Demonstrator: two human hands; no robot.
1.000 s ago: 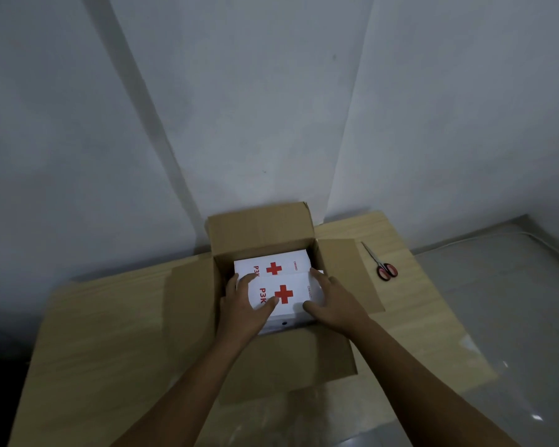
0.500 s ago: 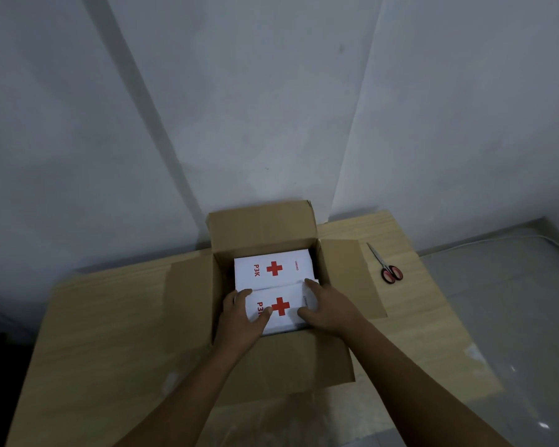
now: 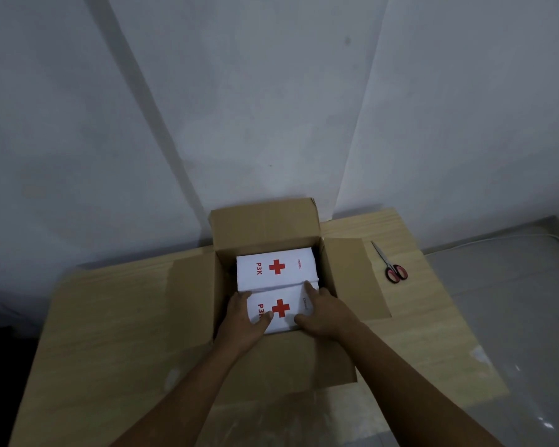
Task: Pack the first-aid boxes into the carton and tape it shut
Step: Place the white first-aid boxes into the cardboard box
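Note:
An open brown carton (image 3: 265, 227) stands on a wooden table, its flaps spread outward. Inside lie two white first-aid boxes with red crosses and "P3K" lettering. The far box (image 3: 276, 266) lies flat against the back wall. The near box (image 3: 283, 309) sits in the front half, slightly tilted. My left hand (image 3: 242, 321) grips its left edge, thumb on top. My right hand (image 3: 323, 312) holds its right edge, fingers reaching to the seam between the two boxes. No tape is in view.
Red-handled scissors (image 3: 389, 264) lie on the table to the right of the carton. The wooden table (image 3: 110, 333) stands against a pale wall. A grey floor (image 3: 513, 317) and a white cable show at the right.
Both hands have lowered the near box deeper into the carton's front half. It now sits closer to level beside the far box. The camera view has shifted slightly.

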